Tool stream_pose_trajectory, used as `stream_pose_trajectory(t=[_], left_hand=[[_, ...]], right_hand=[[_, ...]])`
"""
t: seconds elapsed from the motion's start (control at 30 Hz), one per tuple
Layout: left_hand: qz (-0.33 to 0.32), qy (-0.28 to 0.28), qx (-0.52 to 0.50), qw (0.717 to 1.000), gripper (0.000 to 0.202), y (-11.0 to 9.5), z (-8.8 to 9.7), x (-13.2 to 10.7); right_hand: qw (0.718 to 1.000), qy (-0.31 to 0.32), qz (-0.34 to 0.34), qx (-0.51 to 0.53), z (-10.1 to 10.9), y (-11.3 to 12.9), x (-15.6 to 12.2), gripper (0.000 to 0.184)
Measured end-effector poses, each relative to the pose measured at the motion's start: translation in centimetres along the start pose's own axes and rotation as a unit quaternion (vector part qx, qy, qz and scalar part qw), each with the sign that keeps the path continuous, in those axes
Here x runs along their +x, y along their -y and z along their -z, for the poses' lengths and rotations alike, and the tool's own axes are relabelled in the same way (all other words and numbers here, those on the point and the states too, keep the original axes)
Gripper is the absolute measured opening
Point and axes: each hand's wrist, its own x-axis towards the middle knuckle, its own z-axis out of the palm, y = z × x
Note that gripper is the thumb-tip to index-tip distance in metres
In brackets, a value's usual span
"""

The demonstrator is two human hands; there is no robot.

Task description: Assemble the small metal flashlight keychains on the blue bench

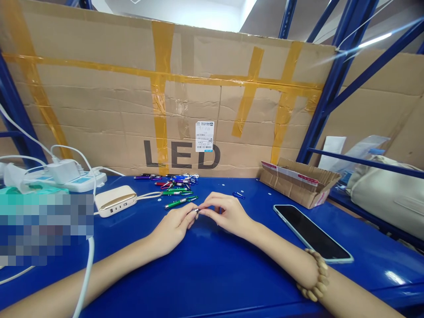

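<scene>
My left hand [174, 228] and my right hand [228, 215] meet at the fingertips over the blue metal bench top [212, 274]. Both pinch a small silver metal piece [196, 211], mostly hidden by my fingers. Just beyond my left hand lies a green keychain pen light with a clip [176, 203]. Behind it is a heap of several similar pen lights in green, blue, red and purple [170, 184]. A small blue carabiner clip [238, 194] rests near my right hand.
A black smartphone [311, 233] lies right of my right arm. On the left are a cream power bank [115, 200] and a white power strip [66, 182] with white cables. A cardboard tray [300, 183] stands back right, before a large taped carton [132, 101].
</scene>
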Motion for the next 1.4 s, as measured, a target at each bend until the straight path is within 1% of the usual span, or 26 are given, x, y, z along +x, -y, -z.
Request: stream_pose_trajectory(t=[0.13,0.27,0.33,0.43,0.53,0.67,0.77,0.9,1.0,1.07,1.17,1.23,1.33,1.4], left_hand=[[-0.005,-0.013,-0.056,0.998,0.029,-0.1,0.1,0.0],[-0.005,-0.011,-0.092,0.996,0.029,-0.2,0.1,0.0],[-0.004,-0.007,-0.094,0.995,0.028,-0.4,0.0,0.0],[-0.003,-0.004,-0.068,0.998,0.027,-0.6,0.0,0.0],[-0.011,0.007,-0.005,1.000,0.027,-0.7,0.1,-0.2],[-0.014,0.022,0.041,0.999,0.025,-0.6,0.0,-0.4],[-0.005,0.017,0.046,0.999,0.021,-0.2,-0.3,-0.5],[-0.009,-0.011,0.058,0.998,0.015,-0.1,-0.3,-0.7],[-0.047,-0.031,0.094,0.994,0.012,-0.4,-0.1,-1.0],[-0.076,-0.042,0.116,0.989,0.013,-0.6,0.1,-1.0],[-0.093,-0.059,0.135,0.985,0.017,-0.8,0.3,-0.9],[-0.094,-0.070,0.147,0.982,0.018,-0.8,0.3,-0.7],[-0.102,-0.090,0.146,0.980,0.021,-0.6,0.4,-0.4],[-0.108,-0.102,0.138,0.979,0.023,-0.5,0.4,-0.3]], right_hand=[[1.000,-0.002,0.008,0.006,0.1,0.1,-0.1,0.017],[0.998,-0.040,0.028,0.033,0.1,0.1,0.0,0.015],[0.998,-0.049,0.018,0.033,0.0,0.2,0.1,0.014],[0.998,-0.052,-0.041,0.021,-0.1,0.5,0.2,0.014],[0.992,-0.049,-0.111,0.026,-0.2,0.7,0.3,0.017],[0.980,0.007,-0.186,0.069,-0.1,0.8,0.4,0.017],[0.961,0.049,-0.231,0.141,0.1,1.0,0.4,0.025],[0.924,0.077,-0.286,0.244,0.3,1.3,0.3,0.032],[0.899,0.101,-0.313,0.289,0.3,1.5,0.1,0.032],[0.893,0.104,-0.320,0.301,0.3,1.6,0.1,0.033],[0.894,0.100,-0.321,0.297,0.1,1.6,0.2,0.034],[0.902,0.092,-0.315,0.279,0.0,1.6,0.4,0.035],[0.928,0.038,-0.283,0.239,0.1,1.4,0.5,0.032],[0.952,-0.003,-0.224,0.210,0.3,1.2,0.4,0.030]])
